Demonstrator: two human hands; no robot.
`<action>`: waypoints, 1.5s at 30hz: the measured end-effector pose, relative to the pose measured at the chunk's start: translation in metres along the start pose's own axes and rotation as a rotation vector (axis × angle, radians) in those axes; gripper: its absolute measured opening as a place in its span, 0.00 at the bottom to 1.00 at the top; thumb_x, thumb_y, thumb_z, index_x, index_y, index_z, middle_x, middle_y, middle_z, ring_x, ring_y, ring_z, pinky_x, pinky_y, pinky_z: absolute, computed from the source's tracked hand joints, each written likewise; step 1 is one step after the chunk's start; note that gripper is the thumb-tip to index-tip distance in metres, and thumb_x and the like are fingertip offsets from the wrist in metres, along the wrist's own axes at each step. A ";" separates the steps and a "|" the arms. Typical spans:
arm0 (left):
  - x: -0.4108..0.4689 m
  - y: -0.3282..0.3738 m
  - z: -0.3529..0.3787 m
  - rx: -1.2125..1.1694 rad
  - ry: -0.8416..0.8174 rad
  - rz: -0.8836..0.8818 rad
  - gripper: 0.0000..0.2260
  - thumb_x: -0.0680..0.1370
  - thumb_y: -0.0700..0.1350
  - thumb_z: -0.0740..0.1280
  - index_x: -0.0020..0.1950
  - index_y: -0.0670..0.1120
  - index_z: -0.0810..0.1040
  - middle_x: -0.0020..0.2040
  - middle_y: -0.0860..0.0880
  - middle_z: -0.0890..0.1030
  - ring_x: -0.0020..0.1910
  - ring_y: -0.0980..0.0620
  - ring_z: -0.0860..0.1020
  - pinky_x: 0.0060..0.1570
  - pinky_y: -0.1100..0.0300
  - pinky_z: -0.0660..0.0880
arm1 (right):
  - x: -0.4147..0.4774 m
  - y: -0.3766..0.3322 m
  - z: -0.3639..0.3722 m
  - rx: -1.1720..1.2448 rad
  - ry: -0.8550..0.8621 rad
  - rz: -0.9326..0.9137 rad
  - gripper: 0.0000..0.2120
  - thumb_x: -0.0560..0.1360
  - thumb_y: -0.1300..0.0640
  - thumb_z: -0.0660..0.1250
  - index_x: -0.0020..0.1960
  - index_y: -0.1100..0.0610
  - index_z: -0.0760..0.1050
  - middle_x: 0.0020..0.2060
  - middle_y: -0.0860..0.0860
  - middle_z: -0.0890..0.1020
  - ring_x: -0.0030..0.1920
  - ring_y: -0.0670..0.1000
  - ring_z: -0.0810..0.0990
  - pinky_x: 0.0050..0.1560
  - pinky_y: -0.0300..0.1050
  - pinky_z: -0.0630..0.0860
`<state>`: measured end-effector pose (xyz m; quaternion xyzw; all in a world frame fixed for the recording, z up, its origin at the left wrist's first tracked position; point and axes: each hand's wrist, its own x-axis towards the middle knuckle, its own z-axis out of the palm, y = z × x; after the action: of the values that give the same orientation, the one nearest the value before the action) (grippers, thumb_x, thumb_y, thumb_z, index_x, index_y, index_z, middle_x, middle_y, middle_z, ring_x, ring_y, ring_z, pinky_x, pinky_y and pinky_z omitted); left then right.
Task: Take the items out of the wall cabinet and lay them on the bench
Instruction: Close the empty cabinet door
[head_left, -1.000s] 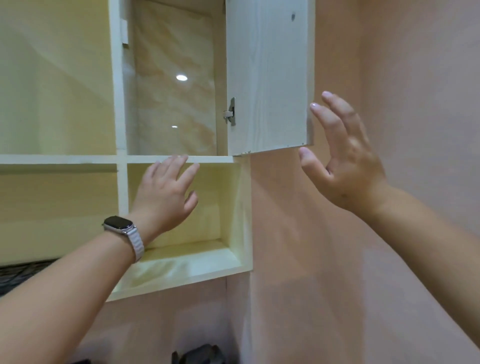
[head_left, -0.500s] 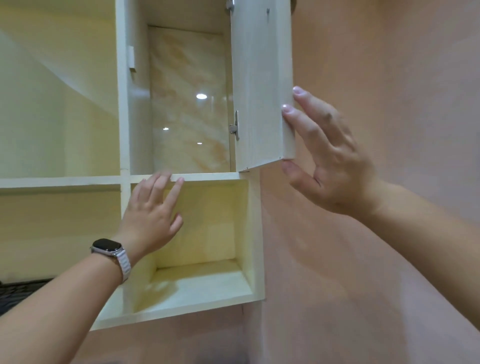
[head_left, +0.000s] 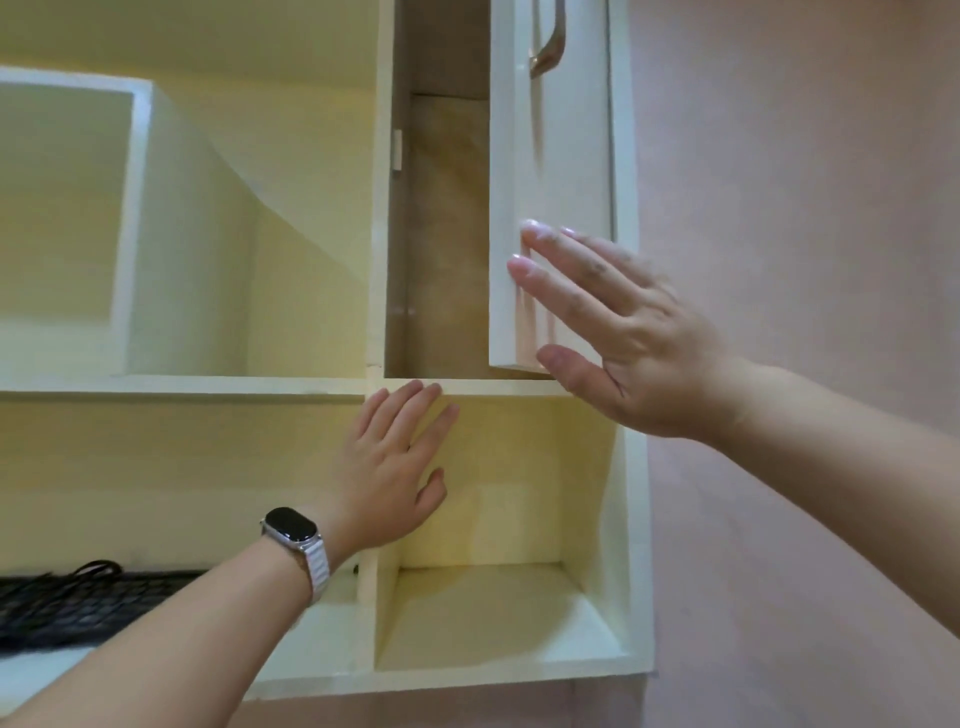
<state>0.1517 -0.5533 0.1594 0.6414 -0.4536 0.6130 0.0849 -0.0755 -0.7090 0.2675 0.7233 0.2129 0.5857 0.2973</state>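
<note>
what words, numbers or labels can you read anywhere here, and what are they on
No text can be read in this view.
Watch on the left wrist: the screen is dark and shows nothing.
Keyboard on the lower left shelf: the keys are too blurred to make out any letters.
Cabinet door and wall: plain, with no label, brand or sign.

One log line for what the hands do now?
cabinet door: ajar | right hand: flat on it | left hand: open, near shelf

Cream wall cabinet, door ajar; black keyboard lies on lower-left shelf.
</note>
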 end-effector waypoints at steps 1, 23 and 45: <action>-0.001 -0.001 0.001 -0.004 0.004 0.009 0.29 0.69 0.49 0.69 0.70 0.44 0.74 0.70 0.40 0.72 0.71 0.40 0.66 0.71 0.40 0.61 | 0.002 0.001 0.006 0.004 0.005 0.003 0.27 0.83 0.48 0.55 0.77 0.57 0.54 0.76 0.59 0.62 0.76 0.61 0.61 0.69 0.65 0.66; -0.004 -0.005 0.009 -0.112 0.195 0.048 0.20 0.68 0.45 0.69 0.60 0.44 0.82 0.66 0.40 0.76 0.68 0.40 0.72 0.66 0.42 0.67 | 0.056 0.013 0.100 -0.168 -0.248 0.050 0.33 0.77 0.31 0.45 0.78 0.44 0.52 0.79 0.49 0.57 0.77 0.60 0.54 0.74 0.67 0.50; -0.009 -0.002 -0.002 -0.060 0.094 0.048 0.21 0.72 0.49 0.67 0.62 0.44 0.80 0.68 0.40 0.75 0.70 0.41 0.71 0.67 0.42 0.66 | 0.015 0.002 0.095 -0.176 -0.358 0.209 0.27 0.76 0.40 0.56 0.71 0.51 0.69 0.73 0.55 0.70 0.71 0.61 0.68 0.68 0.59 0.65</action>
<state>0.1524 -0.5465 0.1530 0.5978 -0.4827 0.6304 0.1106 0.0198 -0.7178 0.2662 0.8052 0.0288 0.4917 0.3301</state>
